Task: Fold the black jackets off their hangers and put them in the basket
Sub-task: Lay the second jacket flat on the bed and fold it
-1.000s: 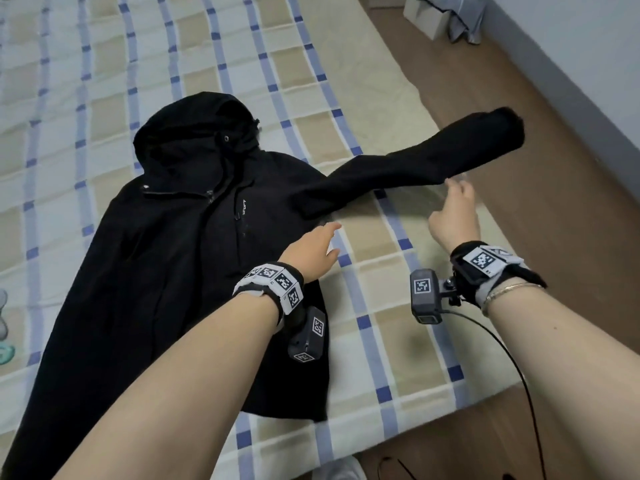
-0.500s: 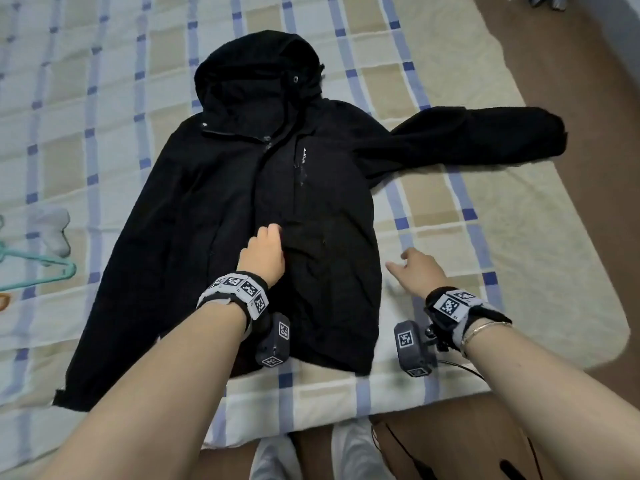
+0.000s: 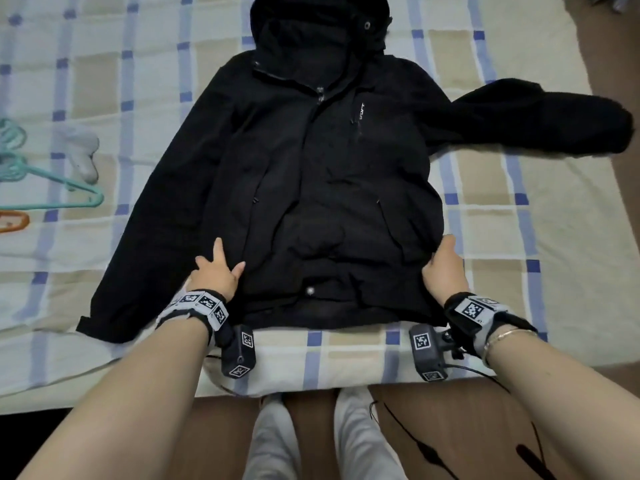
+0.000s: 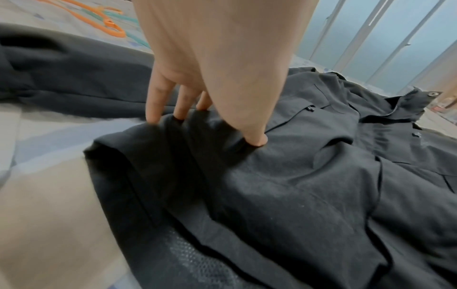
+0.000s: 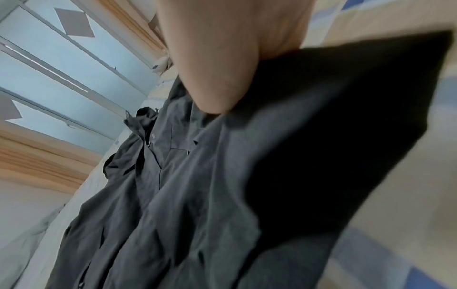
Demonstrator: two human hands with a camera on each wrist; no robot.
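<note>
A black hooded jacket (image 3: 329, 161) lies face up on the checked bed sheet (image 3: 502, 237), hood away from me. Its right sleeve (image 3: 536, 123) stretches out to the right and its left sleeve (image 3: 145, 244) runs down the left side. My left hand (image 3: 218, 268) pinches the body's left edge near the hem; in the left wrist view the thumb (image 4: 254, 138) presses on top and the fingers tuck behind a fold of jacket (image 4: 296, 185). My right hand (image 3: 445, 265) grips the right edge, thumb (image 5: 217, 101) on top of the jacket (image 5: 185, 195). No basket is in view.
A teal hanger (image 3: 52, 181), an orange hanger (image 3: 14, 220) and a white hanger (image 3: 83, 154) lie on the sheet at the left. The bed's front edge (image 3: 311, 379) is just below my wrists, with my feet (image 3: 356, 438) on the wooden floor.
My right hand left the outstretched sleeve and came to the jacket's right side. My left hand slid from the jacket's front to its left side. Both now hold the fabric, which is bunched near the hem.
</note>
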